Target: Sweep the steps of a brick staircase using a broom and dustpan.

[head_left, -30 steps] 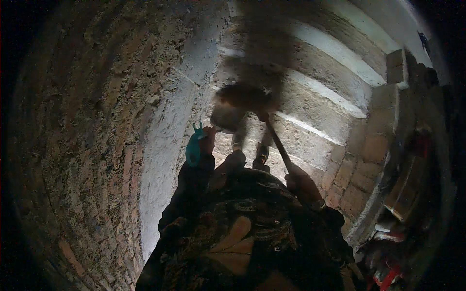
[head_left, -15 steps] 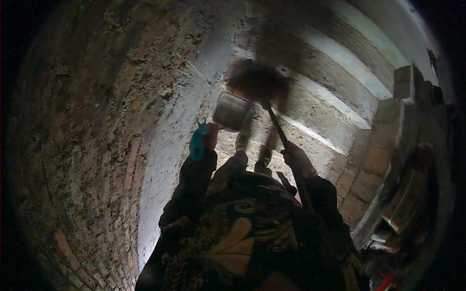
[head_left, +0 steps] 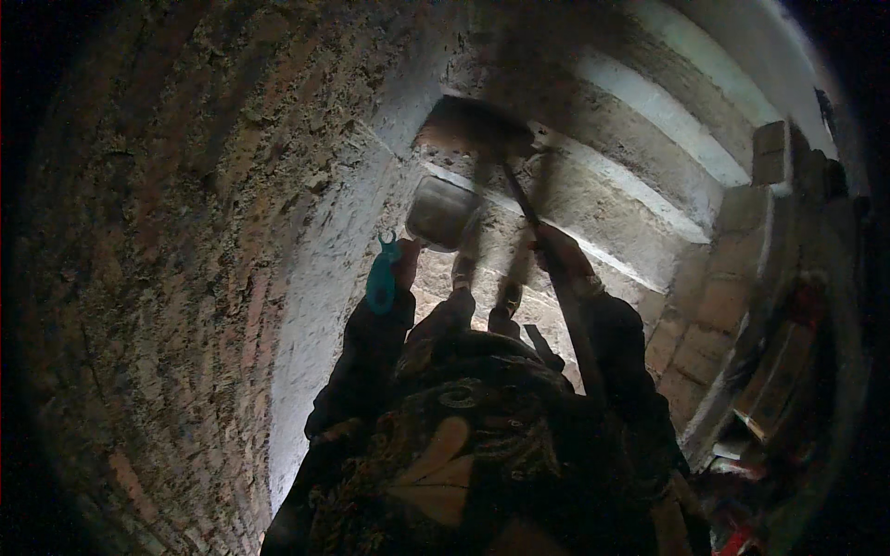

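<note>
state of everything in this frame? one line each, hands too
left hand: raised, gripping the rim of the metal pot
metal pot: held up, tilted, contents not visible
teal bangle: on the left wrist
right hand: closed around the long-handled brush
long-handled brush: head up against the steps, blurred
steps: bare, light-edged
brick wall: rough, unplastered
</note>
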`<action>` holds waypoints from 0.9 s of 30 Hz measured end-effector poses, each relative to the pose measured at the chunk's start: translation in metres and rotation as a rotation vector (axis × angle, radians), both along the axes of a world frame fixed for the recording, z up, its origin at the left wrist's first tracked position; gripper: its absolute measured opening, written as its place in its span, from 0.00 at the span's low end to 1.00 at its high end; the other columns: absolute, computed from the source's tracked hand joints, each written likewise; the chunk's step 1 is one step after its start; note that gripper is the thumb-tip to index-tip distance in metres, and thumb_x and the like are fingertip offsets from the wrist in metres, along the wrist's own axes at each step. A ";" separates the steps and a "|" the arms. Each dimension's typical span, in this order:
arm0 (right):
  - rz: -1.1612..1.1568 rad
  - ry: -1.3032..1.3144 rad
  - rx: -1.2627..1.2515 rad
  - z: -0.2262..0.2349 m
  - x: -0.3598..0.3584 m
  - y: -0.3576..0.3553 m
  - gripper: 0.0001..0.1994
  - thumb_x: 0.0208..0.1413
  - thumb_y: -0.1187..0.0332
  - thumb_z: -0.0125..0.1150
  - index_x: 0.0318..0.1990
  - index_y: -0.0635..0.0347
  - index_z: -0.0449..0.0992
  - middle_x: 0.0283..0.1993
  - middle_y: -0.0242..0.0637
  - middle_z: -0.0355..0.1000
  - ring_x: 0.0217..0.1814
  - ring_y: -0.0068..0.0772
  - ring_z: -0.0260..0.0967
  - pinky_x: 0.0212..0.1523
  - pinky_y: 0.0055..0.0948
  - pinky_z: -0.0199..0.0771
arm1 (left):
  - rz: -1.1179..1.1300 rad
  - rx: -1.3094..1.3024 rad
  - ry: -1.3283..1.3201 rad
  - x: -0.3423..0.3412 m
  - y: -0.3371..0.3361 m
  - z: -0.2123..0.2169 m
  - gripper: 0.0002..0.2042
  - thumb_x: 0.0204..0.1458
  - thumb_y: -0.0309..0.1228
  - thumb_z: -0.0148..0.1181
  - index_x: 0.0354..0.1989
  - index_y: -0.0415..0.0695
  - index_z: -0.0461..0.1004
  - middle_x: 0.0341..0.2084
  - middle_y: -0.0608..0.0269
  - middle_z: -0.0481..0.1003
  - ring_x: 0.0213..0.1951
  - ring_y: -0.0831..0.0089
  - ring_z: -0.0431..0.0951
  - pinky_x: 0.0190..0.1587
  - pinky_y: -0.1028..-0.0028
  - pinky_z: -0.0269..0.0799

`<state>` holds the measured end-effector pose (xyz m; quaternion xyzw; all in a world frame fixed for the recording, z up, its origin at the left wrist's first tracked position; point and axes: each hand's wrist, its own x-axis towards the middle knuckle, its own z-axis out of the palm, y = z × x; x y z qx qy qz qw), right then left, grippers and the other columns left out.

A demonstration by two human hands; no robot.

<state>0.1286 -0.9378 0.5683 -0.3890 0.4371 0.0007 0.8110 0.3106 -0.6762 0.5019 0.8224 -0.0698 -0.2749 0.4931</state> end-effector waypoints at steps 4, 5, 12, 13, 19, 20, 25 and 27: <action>0.424 -0.061 -0.479 -0.034 -0.012 0.022 0.12 0.48 0.61 0.51 0.33 0.61 0.68 0.24 0.34 0.66 0.21 0.25 0.64 0.18 0.22 0.62 | -0.237 0.348 -0.413 -0.001 -0.004 0.015 0.13 0.46 0.41 0.50 0.23 0.44 0.69 0.15 0.65 0.67 0.14 0.78 0.65 0.15 0.76 0.61; 0.498 -0.037 -0.517 -0.037 -0.021 0.029 0.11 0.48 0.62 0.51 0.33 0.61 0.68 0.25 0.34 0.66 0.22 0.27 0.65 0.19 0.24 0.63 | -0.139 0.267 -0.260 -0.003 -0.006 0.016 0.12 0.46 0.40 0.49 0.24 0.44 0.69 0.16 0.65 0.67 0.15 0.76 0.66 0.17 0.75 0.62; 0.260 -0.124 -0.155 0.023 -0.083 0.071 0.13 0.49 0.65 0.47 0.38 0.65 0.66 0.28 0.35 0.66 0.26 0.24 0.65 0.26 0.25 0.65 | -0.376 0.327 -0.705 0.017 0.022 -0.053 0.07 0.46 0.34 0.48 0.24 0.46 0.69 0.18 0.65 0.69 0.18 0.75 0.67 0.22 0.75 0.65; 0.238 -0.221 -0.190 0.044 -0.092 0.077 0.14 0.49 0.66 0.46 0.41 0.65 0.65 0.29 0.36 0.66 0.28 0.24 0.64 0.27 0.24 0.65 | -0.465 0.406 -0.856 0.024 0.027 -0.065 0.06 0.46 0.34 0.48 0.24 0.46 0.69 0.17 0.65 0.68 0.17 0.75 0.67 0.20 0.76 0.64; 0.636 0.241 -0.817 0.118 -0.128 0.077 0.21 0.43 0.77 0.45 0.49 0.61 0.58 0.29 0.40 0.63 0.27 0.31 0.63 0.27 0.29 0.64 | -0.147 0.148 -0.339 0.016 0.022 -0.057 0.09 0.45 0.39 0.51 0.24 0.46 0.67 0.10 0.68 0.63 0.11 0.79 0.63 0.13 0.77 0.63; 0.564 0.291 -0.827 0.114 -0.138 0.078 0.21 0.42 0.77 0.45 0.49 0.61 0.58 0.29 0.41 0.63 0.28 0.33 0.63 0.27 0.30 0.64 | -0.016 0.035 -0.103 0.010 0.018 -0.045 0.10 0.45 0.40 0.51 0.23 0.46 0.67 0.09 0.68 0.63 0.10 0.79 0.62 0.13 0.77 0.63; -0.109 0.157 -0.027 0.055 -0.210 0.035 0.14 0.48 0.69 0.49 0.44 0.56 0.63 0.21 0.26 0.60 0.17 0.15 0.55 0.13 0.15 0.58 | -0.011 0.024 -0.005 0.008 0.009 -0.022 0.13 0.43 0.43 0.53 0.25 0.46 0.67 0.08 0.68 0.62 0.10 0.78 0.62 0.11 0.76 0.63; -0.448 -0.128 0.546 0.029 -0.233 0.007 0.10 0.50 0.59 0.48 0.33 0.54 0.64 0.17 0.25 0.57 0.14 0.17 0.56 0.14 0.15 0.59 | -0.167 0.082 -0.125 0.020 0.011 -0.034 0.13 0.43 0.43 0.54 0.26 0.45 0.68 0.08 0.67 0.62 0.10 0.77 0.63 0.11 0.75 0.63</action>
